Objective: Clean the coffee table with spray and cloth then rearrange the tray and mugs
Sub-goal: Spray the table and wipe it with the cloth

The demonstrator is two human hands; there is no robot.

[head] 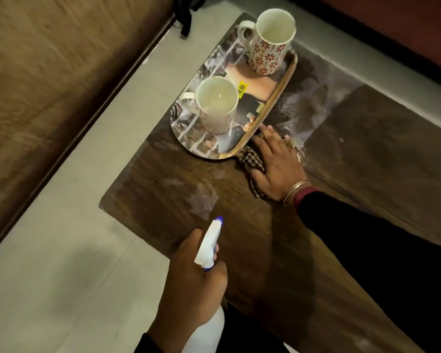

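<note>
The dark wooden coffee table shows wet streaks. My right hand lies flat on a checked cloth, pressing it onto the tabletop just beside the tray's near rim. An oval printed tray sits at the table's far left corner. It holds a red-flowered mug at the back and a second pale mug at the front; both look empty. My left hand grips a white spray bottle with a blue nozzle tip, held over the table's near left edge.
Pale floor tiles run left of the table. A brown sofa or bed edge lies along the far left. A dark red surface is at the upper right. A black object stands on the floor behind the tray.
</note>
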